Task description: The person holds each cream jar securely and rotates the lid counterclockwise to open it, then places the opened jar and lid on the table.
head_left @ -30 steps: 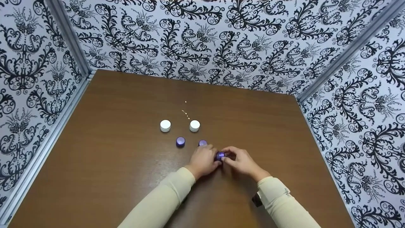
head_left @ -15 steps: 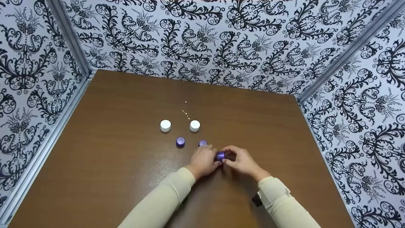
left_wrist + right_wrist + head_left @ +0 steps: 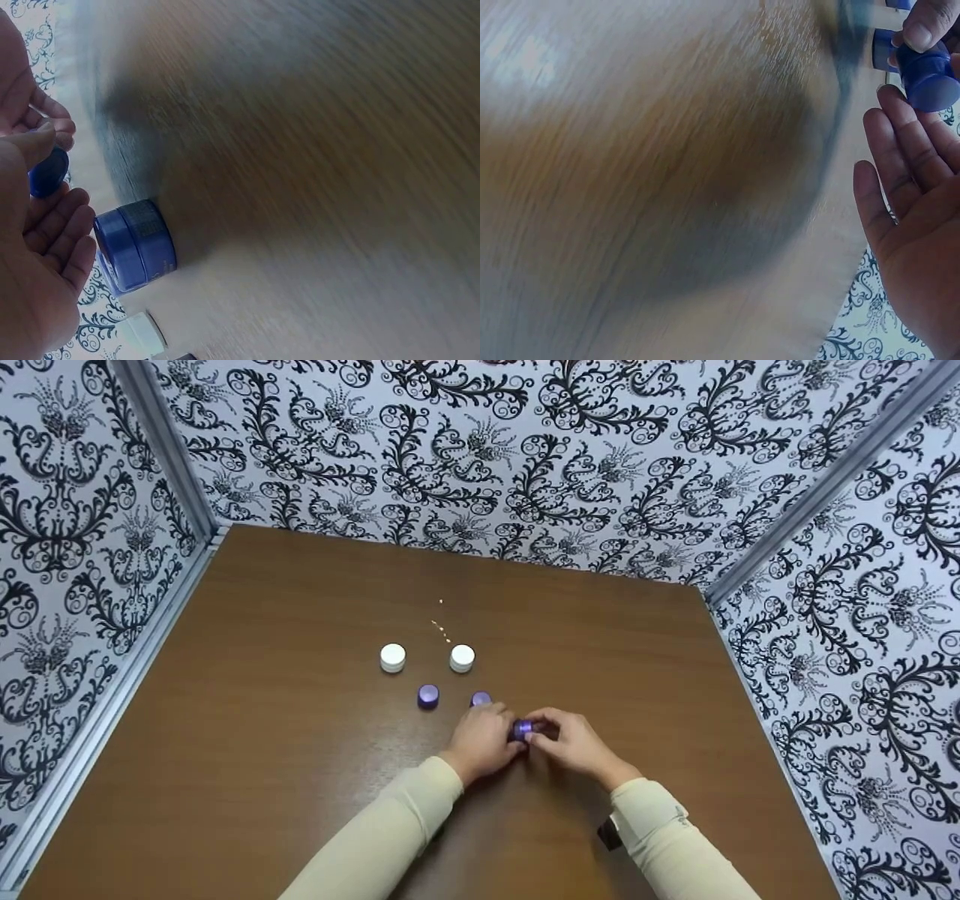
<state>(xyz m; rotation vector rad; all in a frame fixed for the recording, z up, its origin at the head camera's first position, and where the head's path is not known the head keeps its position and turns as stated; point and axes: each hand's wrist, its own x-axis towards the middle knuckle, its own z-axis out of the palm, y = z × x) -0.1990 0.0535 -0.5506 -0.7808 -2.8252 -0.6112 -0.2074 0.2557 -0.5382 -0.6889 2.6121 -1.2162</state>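
A small purple jar [image 3: 523, 730] lies on its side between my two hands, dark blue in the left wrist view. My left hand [image 3: 482, 741] grips its left end, thumb and fingers curled around it. At the right end, the thumb and forefinger of my right hand [image 3: 576, 744] pinch it. In the right wrist view, the other fingers [image 3: 900, 154] of that hand stretch out loosely below the jar. A second purple jar [image 3: 481, 699] stands just beyond my left hand, which partly covers it. Further left stands another purple jar [image 3: 428, 697].
Two white jars [image 3: 392, 658] stand behind the purple ones on the brown table [image 3: 300, 780]. Small pale specks [image 3: 441, 628] mark the wood behind them. Patterned walls [image 3: 465, 457] with metal edging enclose the back and sides.
My right thumb and forefinger shifted slightly off the jar's end half a second ago and are back over it now. My left hand and the standing jars have stayed in place.
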